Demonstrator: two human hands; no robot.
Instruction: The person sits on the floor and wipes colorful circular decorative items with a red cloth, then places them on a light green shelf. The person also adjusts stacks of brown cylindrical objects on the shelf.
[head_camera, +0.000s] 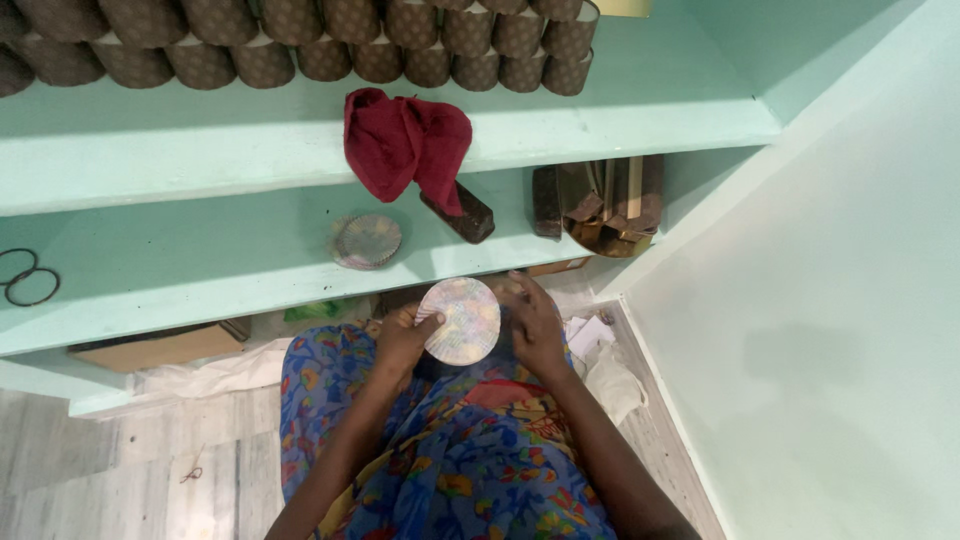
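A person seated on the floor before pale green shelves (200, 260) reaches both forearms forward and up from a lap draped in blue floral cloth (450, 460), the elbows bent and the wrists drawn close together. Between the hands stands a round, pleated paper disc (460, 320) in pastel swirls, held face-on just below the near shelf's edge. The left hand (402, 340) curls about the disc's left rim, thumb on the front and fingers tucked behind. The right hand (535, 330) lies against the right rim, its fingers half closed and pointing up along the edge.

On the far shelf, rows of brown patterned cardboard tubes (300, 40) lie stacked on their sides, running from the left to past the middle. A dark red cloth (405, 140) hangs over that shelf's front edge. Right of centre on the near shelf sits a heap of glossy brown and gold folded card (610, 215), with a dark brown block (462, 212) to its left. A flat brown cardboard box (160, 347) rests on the floor beneath the shelf at left. A second pleated disc (367, 241) lies on the near shelf just beyond the hands, and two black rings (25, 277) sit at far left.
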